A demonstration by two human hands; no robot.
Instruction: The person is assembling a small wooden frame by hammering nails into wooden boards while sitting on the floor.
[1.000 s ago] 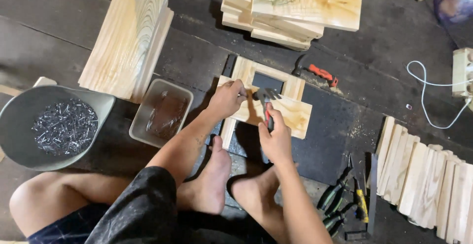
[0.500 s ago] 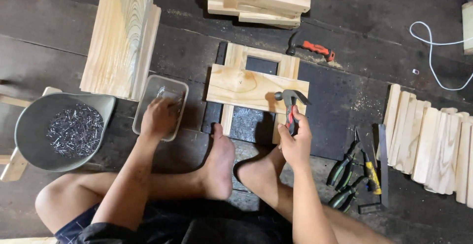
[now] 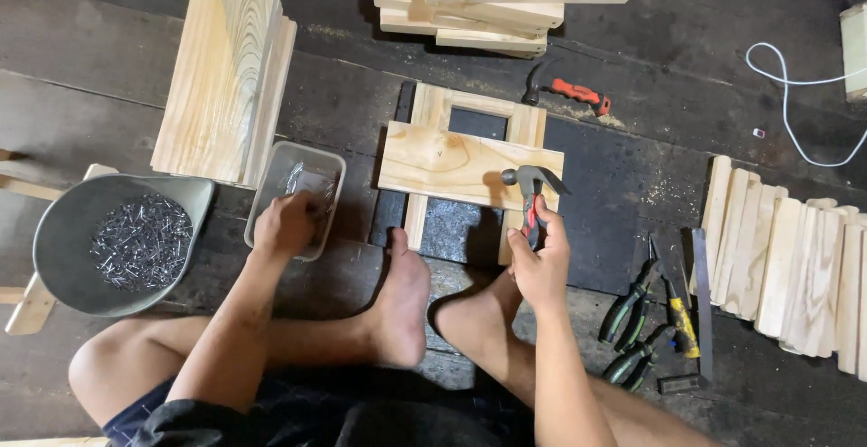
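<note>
Since half a second ago the left hand [image 3: 284,223] has settled deeper into the clear plastic tray [image 3: 271,176], fingers curled down among the nails there; whether it has pinched one up I cannot tell. That arm runs straight forward from the raised knee. The right hand [image 3: 539,262] is wrapped closed around the red-and-black grip of a claw hammer [image 3: 531,196], forearm angled up from below. Its handle runs nearly straight away from the person, steel head at the far end just over the near edge of the wooden board [image 3: 456,165], which lies crosswise on a wooden frame [image 3: 477,104] ahead of both hands. Left of the left hand sits a grey bowl of nails [image 3: 126,239]; right of the right hand lie pliers [image 3: 632,302].
</note>
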